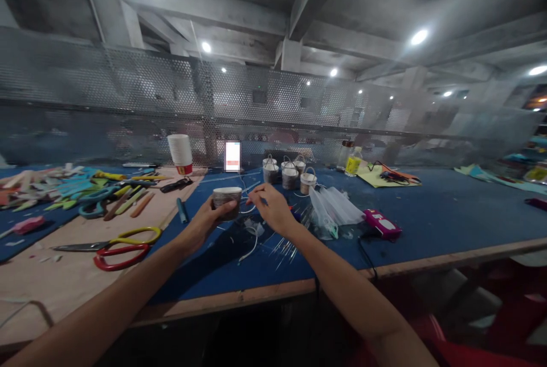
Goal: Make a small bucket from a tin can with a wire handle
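Note:
My left hand is wrapped round a small cup with a pale rim and a grey-brown covered side, held upright above the blue mat. Just right of the cup, my right hand has its thumb and fingers drawn together in a pinch. A thin white cord runs by those fingertips, but whether they grip it is unclear. Behind the hands stand several similar covered cups with handles, like little buckets. Below, a loose white cord and several thin clear strands lie on the mat.
Large scissors with red and yellow handles lie at left, near coloured scraps. A stack of paper cups and a lit phone stand behind. Right are a plastic bag, a magenta device and a yellow-labelled bottle.

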`<state>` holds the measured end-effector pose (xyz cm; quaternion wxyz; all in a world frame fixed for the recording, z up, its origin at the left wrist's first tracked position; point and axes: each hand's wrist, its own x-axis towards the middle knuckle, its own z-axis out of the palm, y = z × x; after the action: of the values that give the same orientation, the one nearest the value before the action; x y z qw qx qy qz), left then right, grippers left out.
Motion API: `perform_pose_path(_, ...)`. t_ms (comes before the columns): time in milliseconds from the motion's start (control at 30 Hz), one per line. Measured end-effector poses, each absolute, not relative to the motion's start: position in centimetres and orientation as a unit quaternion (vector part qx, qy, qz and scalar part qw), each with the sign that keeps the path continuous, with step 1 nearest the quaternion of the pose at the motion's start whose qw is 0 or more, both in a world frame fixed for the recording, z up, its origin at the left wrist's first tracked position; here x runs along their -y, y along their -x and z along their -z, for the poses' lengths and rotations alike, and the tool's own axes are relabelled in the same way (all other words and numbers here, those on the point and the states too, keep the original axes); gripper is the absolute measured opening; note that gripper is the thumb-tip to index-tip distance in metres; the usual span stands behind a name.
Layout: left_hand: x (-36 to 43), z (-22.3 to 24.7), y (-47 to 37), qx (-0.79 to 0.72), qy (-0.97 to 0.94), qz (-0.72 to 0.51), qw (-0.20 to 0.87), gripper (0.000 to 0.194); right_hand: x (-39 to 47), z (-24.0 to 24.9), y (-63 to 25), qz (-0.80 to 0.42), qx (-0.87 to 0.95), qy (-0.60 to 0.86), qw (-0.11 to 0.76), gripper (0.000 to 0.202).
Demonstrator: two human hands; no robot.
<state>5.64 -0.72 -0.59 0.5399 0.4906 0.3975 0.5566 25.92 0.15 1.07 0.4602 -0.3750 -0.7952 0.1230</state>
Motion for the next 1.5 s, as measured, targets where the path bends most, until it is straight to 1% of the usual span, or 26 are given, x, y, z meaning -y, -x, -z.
perform_pose_path(67, 0.6, 0.6, -5.5, -0.401, -0.489, -0.558, 0.538, 0.053, -0.6, -1.7, -27.3, -0.046, 0.789, 0.452, 0.413, 0.028)
perform_pose_path(100, 0.7, 0.6, -5.4, -0.403, -0.490, -0.558, 0.536, 0.052, -0.8, -1.9, -28.1, -0.018, 0.786, 0.492, 0.374, 0.026)
perform_pose_path(167, 0.8, 0.5, -5.4, -0.404, -0.494, -0.554, 0.535, 0.050, -1.1, -2.0, -29.9, 0.019, 0.785, 0.561, 0.261, 0.027)
perform_pose_path(233, 0.9, 0.4, -5.4, -0.403, -0.495, -0.553, 0.534, 0.049, -1.1, -1.6, -31.3, 0.039, 0.780, 0.607, 0.148, 0.035)
perform_pose_path(267, 1.0, 0.4, -5.4, -0.402, -0.495, -0.554, 0.535, 0.049, -1.0, -1.2, -31.7, 0.046, 0.775, 0.621, 0.109, 0.039)
perform_pose_path(333, 1.0, 0.4, -5.5, -0.395, -0.496, -0.556, 0.537, 0.050, -0.9, -0.3, -32.2, 0.054, 0.767, 0.636, 0.065, 0.045)
perform_pose_path(400, 1.0, 0.6, -5.5, -0.388, -0.500, -0.554, 0.540, 0.050, -1.0, 0.5, -32.1, 0.055, 0.764, 0.641, 0.055, 0.046)
perform_pose_path(567, 0.9, 1.0, -5.2, -0.377, -0.499, -0.550, 0.554, 0.048, -1.3, 1.5, -31.4, 0.057, 0.761, 0.643, 0.066, 0.032)
perform_pose_path(667, 0.9, 1.0, -5.0, -0.364, -0.497, -0.542, 0.572, 0.050, -1.3, 1.2, -31.5, 0.061, 0.748, 0.654, 0.092, 0.033)
perform_pose_path(733, 0.9, 1.0, -5.0, -0.351, -0.498, -0.540, 0.580, 0.048, -1.2, 0.8, -31.8, 0.034, 0.741, 0.652, 0.159, 0.035)
perform_pose_path(833, 0.9, 0.9, -5.1, -0.342, -0.500, -0.535, 0.589, 0.044, -1.1, -0.1, -32.1, -0.078, 0.739, 0.581, 0.331, 0.036)
perform_pose_path(900, 0.8, 0.9, -5.3, -0.359, -0.500, -0.534, 0.580, 0.046, -0.9, -0.6, -31.8, -0.158, 0.723, 0.518, 0.430, 0.039)
perform_pose_path(967, 0.7, 1.0, -5.4, -0.381, -0.500, -0.539, 0.560, 0.048, -0.4, -1.0, -31.2, -0.222, 0.695, 0.477, 0.489, 0.039)
perform_pose_path(1000, 0.7, 1.1, -5.4, -0.390, -0.500, -0.543, 0.551, 0.049, -0.1, -1.1, -30.8, -0.250, 0.683, 0.465, 0.504, 0.039)
perform_pose_path(1100, 0.8, 1.1, -5.4, -0.393, -0.502, -0.547, 0.542, 0.050, 0.9, -1.0, -29.6, -0.307, 0.674, 0.431, 0.515, 0.035)
perform_pose_path(1233, 0.8, 0.9, -5.5, -0.377, -0.514, -0.548, 0.542, 0.046, 1.8, -0.1, -28.7, -0.334, 0.702, 0.365, 0.512, 0.032)
perform_pose_path(1333, 0.7, 0.9, -5.7, -0.387, -0.515, -0.553, 0.528, 0.043, 2.2, 0.3, -28.6, -0.302, 0.738, 0.341, 0.497, 0.034)
perform_pose_path(1500, 0.8, 1.1, -6.1, -0.410, -0.522, -0.556, 0.500, 0.052, 2.7, -0.3, -28.9, -0.239, 0.794, 0.337, 0.447, 0.033)
